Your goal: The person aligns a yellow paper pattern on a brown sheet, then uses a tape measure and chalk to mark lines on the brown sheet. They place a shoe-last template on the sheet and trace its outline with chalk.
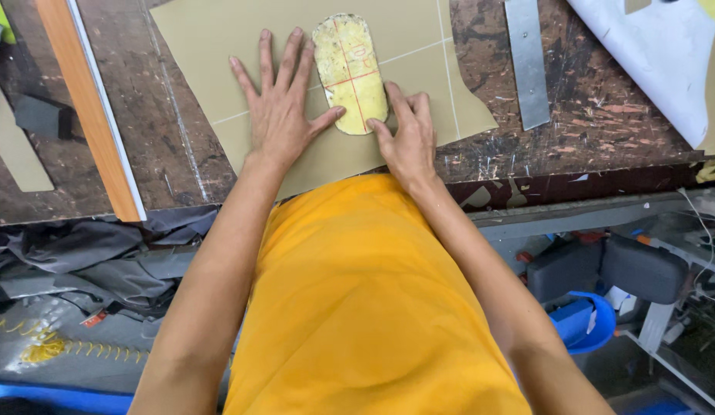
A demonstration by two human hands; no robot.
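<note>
- The left hand (279, 115) lies flat, fingers spread, on the tan sheet (219, 46) at upper centre of the frame, its thumb touching the template.
- The right hand (407, 138) presses curled fingertips on the yellow oval template's (348, 73) lower right edge; neither hand grips anything.
- The template sits aligned on the sheet's drawn lines; no outline around it shows yet.
- A metal ruler (527, 61) rests on the table (596, 115), upper right.

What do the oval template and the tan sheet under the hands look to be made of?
Oval template: probably stiff card or board, yellowed and matte, with worn, stained edges and red cross lines. Tan sheet: thin, flat and matte with cleanly cut edges, possibly card or leather-like material; cannot tell which.
</note>
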